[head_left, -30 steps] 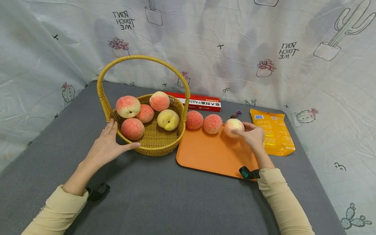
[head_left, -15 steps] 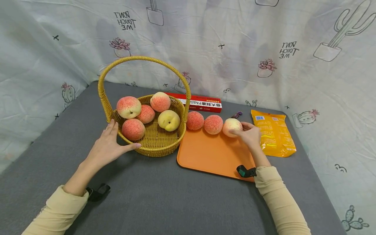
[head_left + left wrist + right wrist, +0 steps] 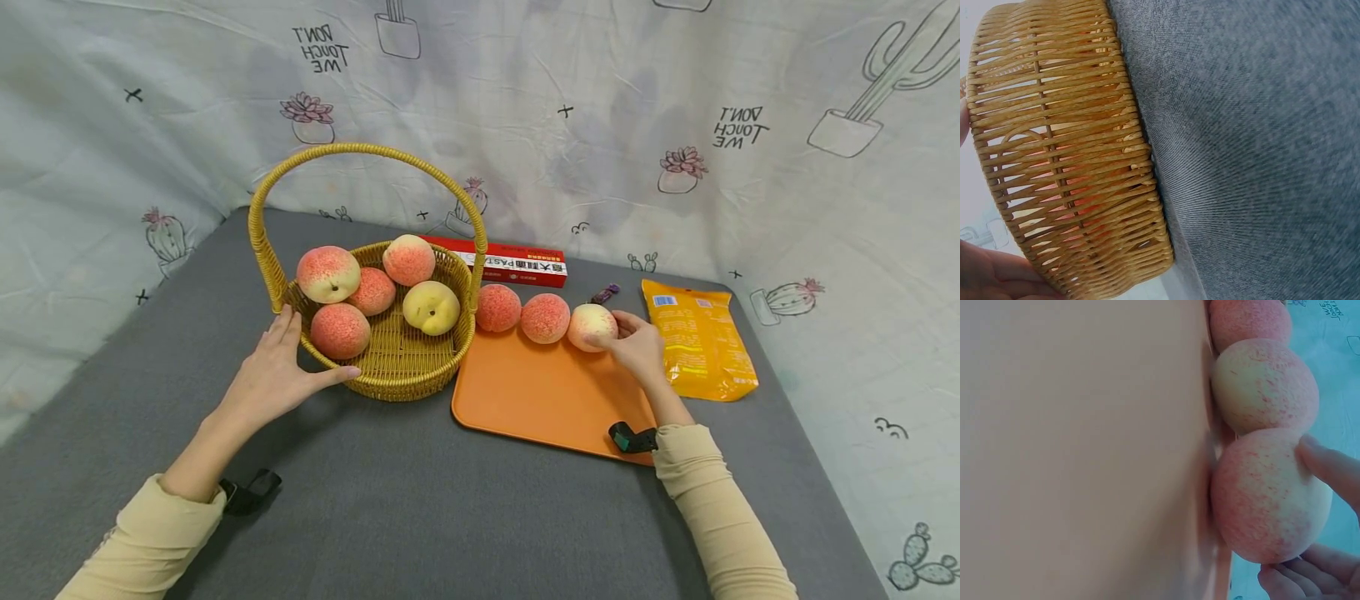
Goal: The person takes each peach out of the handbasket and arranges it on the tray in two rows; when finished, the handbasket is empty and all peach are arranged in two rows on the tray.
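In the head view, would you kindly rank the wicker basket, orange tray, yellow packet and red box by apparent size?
1. Wicker basket, handle included.
2. Orange tray.
3. Yellow packet.
4. Red box, though it lies farthest from the camera and is partly hidden behind the basket.

Golden-yellow woven basket, pink-red speckled peaches with pale cream patches, one yellow peach, plain orange tray, grey table, red box, yellow-orange packet, pale cactus-print cloth, cream sleeves

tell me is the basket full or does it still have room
It has room. The basket holds five peaches, all toward its back and left, and bare wicker floor shows at the front right. The left hand rests against its rim.
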Available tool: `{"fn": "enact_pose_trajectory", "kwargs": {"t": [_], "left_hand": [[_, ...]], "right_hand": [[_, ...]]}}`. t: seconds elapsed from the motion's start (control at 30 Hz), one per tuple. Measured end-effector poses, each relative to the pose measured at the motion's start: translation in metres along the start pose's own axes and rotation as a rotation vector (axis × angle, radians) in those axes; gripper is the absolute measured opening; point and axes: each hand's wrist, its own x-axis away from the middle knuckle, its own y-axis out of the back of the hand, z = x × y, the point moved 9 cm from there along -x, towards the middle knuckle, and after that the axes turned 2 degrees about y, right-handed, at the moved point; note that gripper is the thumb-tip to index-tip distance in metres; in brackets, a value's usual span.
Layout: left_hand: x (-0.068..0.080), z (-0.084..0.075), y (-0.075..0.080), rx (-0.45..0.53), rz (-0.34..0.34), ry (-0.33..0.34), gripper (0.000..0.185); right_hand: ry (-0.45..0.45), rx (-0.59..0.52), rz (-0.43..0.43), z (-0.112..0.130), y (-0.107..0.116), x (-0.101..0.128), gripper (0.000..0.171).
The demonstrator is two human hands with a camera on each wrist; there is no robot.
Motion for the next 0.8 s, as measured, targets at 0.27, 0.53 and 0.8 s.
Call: {"fn": "enact_pose_trajectory", "kwargs": {"t": [0.27, 0.53, 0.8], "left_hand": [[0.0, 0.0, 0.0, 0.002, -0.003, -0.008, 0.117], [0.0, 0.0, 0.0, 0.006, -0.003, -0.004, 0.117], [0.001, 0.0, -0.001, 0.005, -0.003, -0.004, 0.117]], "right_hand": [[0.101, 0.138, 0.166, 0.022, -0.006, 0.007, 0.083], [0.135, 0.139, 0.112, 0.024, -0.005, 0.004, 0.076], [0.146, 0.206, 0.09, 0.025, -0.003, 0.004, 0.077]]}}
